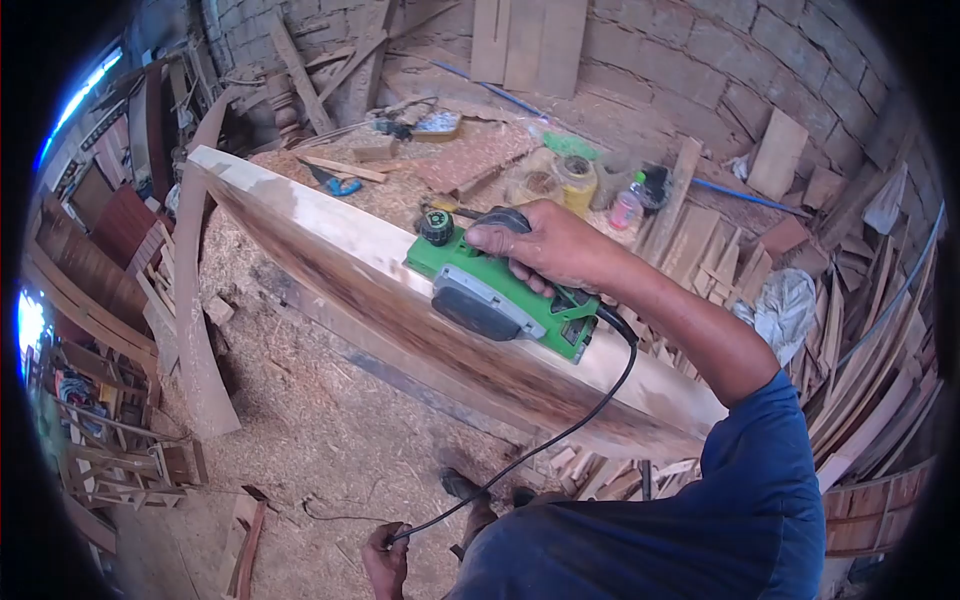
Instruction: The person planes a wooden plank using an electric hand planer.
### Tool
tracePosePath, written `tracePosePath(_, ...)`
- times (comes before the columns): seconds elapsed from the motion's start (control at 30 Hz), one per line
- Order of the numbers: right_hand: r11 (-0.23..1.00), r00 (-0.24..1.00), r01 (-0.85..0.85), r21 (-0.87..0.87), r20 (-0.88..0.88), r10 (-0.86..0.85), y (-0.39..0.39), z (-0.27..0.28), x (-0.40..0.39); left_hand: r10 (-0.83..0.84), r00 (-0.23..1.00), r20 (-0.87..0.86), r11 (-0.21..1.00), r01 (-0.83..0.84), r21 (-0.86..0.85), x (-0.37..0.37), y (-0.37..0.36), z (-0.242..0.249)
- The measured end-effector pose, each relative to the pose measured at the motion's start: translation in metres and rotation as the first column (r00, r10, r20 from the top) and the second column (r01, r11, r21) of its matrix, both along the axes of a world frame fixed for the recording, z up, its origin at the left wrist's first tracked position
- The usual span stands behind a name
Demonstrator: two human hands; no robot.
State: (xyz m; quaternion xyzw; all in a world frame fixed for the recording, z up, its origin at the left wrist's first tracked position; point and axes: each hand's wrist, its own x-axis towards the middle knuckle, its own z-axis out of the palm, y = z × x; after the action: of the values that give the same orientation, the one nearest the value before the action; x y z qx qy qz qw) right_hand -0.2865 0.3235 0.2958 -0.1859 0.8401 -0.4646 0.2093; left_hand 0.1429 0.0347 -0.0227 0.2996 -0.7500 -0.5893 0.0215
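Observation:
My right hand (545,245) is wrapped round the rear handle of a green electric planer (500,295). The planer rests on the pale upper edge of a long, curved wooden plank (290,205) that stands on its edge. A black knob (437,227) tops the planer's front end. From its rear a black power cord (545,437) loops down to my left hand (385,562), low in the view, whose fingers are closed on the cord. The planer's underside is hidden against the wood.
Behind the plank, a workbench holds blue-handled pliers (340,185), a plastic bottle (628,203), a yellow container (577,183) and scraps. Wood offcuts (700,250) pile up at right. Curved boards (200,310) stand at left. Shavings (330,440) cover the floor.

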Motion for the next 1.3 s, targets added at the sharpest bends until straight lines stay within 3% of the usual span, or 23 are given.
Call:
tracePosePath(0.4, 0.999, 0.999, -0.013, -0.05, -0.046, 0.011, -0.187, 0.005, -0.109, 0.043, 0.999, -0.025, 0.999, -0.043, -0.008, -0.092, -0.15, 0.017)
tracePosePath(0.6, 0.996, 0.997, 0.002, -0.091, -0.079, -0.009, -0.282, 0.008, -0.166, 0.078, 0.995, -0.069, 0.997, -0.077, 0.016, -0.103, -0.205, -0.025)
tracePosePath(0.87, 0.992, 0.993, -0.04, -0.12, -0.113, 0.026, -0.418, 0.004, -0.26, 0.141, 0.987, -0.076, 0.988, -0.135, 0.073, -0.157, -0.25, -0.025)
tracePosePath(1.03, 0.987, 0.989, -0.083, -0.14, -0.135, 0.064, -0.5, 0.001, -0.318, 0.263, 0.964, 0.021, 0.965, -0.264, 0.013, -0.214, -0.288, 0.009)
tracePosePath(1.13, 0.982, 0.989, -0.091, -0.164, -0.129, 0.07, -0.543, -0.001, -0.346, 0.245, 0.967, -0.069, 0.97, -0.243, 0.032, -0.239, -0.319, 0.009)
tracePosePath(1.3, 0.984, 0.986, -0.117, -0.138, -0.133, 0.099, -0.602, -0.009, -0.394, 0.28, 0.96, -0.004, 0.96, -0.28, 0.02, -0.283, -0.351, 0.025)
